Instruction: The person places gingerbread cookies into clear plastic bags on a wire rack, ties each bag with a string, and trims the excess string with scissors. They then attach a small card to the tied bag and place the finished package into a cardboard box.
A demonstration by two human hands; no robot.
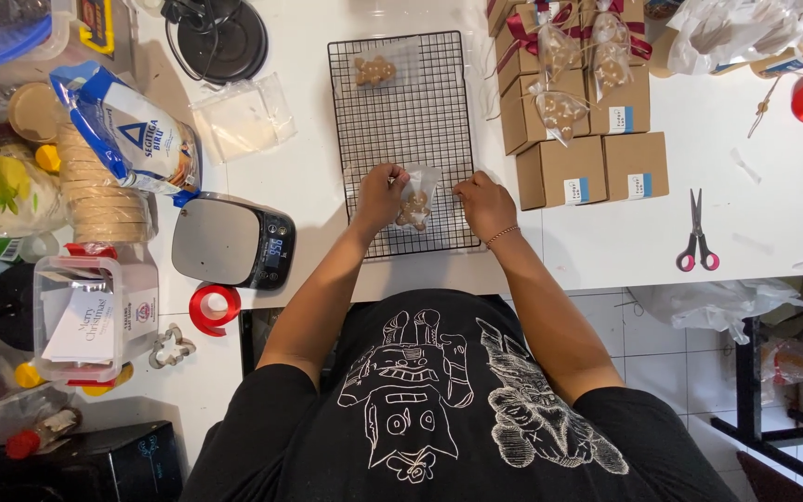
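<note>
Hands, left [378,197] and right [485,203], pinch a clear cookie bag [416,200] (over the wire rack [401,121]).

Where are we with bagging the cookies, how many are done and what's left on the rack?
Done: three bagged cookies lie on the brown boxes, some tied with ribbon. In hand: the left hand and right hand hold a clear bag with one gingerbread cookie over the wire rack. Left: one cookie in an untied bag at the rack's far end.

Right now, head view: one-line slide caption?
Left hand and right hand hold a clear bagged cookie over a black wire cooling rack.
</note>
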